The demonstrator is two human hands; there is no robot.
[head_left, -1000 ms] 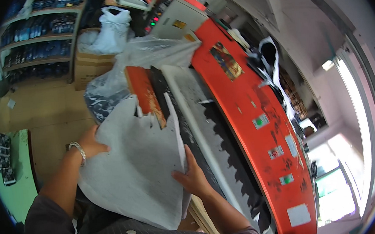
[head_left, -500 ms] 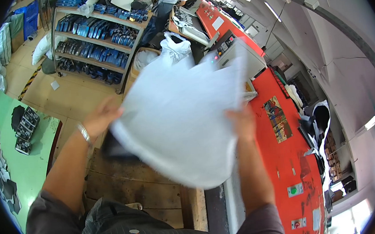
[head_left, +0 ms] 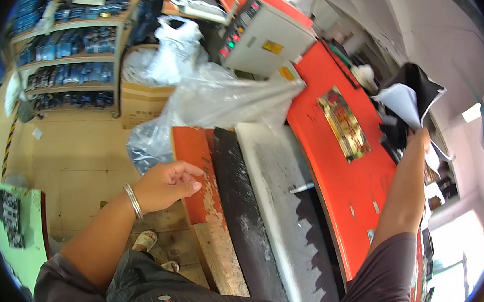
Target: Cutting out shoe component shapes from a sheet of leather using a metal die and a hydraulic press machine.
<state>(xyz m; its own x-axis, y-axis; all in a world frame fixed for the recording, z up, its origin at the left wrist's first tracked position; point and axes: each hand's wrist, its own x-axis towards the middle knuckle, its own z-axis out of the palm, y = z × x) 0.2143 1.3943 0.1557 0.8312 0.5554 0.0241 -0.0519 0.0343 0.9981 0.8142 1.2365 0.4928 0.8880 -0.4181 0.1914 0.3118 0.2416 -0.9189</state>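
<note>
While the right arm is stretched far out over the orange machine [head_left: 344, 199], the right hand [head_left: 419, 137] is raised at its far right side, closed on a stack of sheet material [head_left: 413, 98]: a white sheet in front, black sheet behind, corners fanned upward. The fingers themselves are mostly hidden behind the sheets (grip confirmed only by the sheets standing clear of any surface).

The left hand [head_left: 167, 183] hovers empty, fingers loosely curled and narrow, palm turned toward the machine. It hangs just above the left edge of the worn orange slab [head_left: 195, 172] at the machine's near side, not clearly touching it. A metal bracelet [head_left: 133, 201] sits on the left wrist.

To the right of the orange slab run a black strip [head_left: 238, 209] and a pale grey, scuffed cutting board [head_left: 275, 205], side by side, both reaching toward the lower edge of view. A dark saw-toothed shadow falls along the board's right edge.

A crumpled clear plastic bag [head_left: 215, 104] lies across the far end of the slab and board. Beyond it stands a grey control box [head_left: 261, 37] with coloured buttons. A white bag [head_left: 178, 44] sits on a cardboard carton [head_left: 140, 102] on the floor, next to shelves [head_left: 67, 57] of dark blue goods. A green mat [head_left: 22, 233] lies at the far left.
</note>
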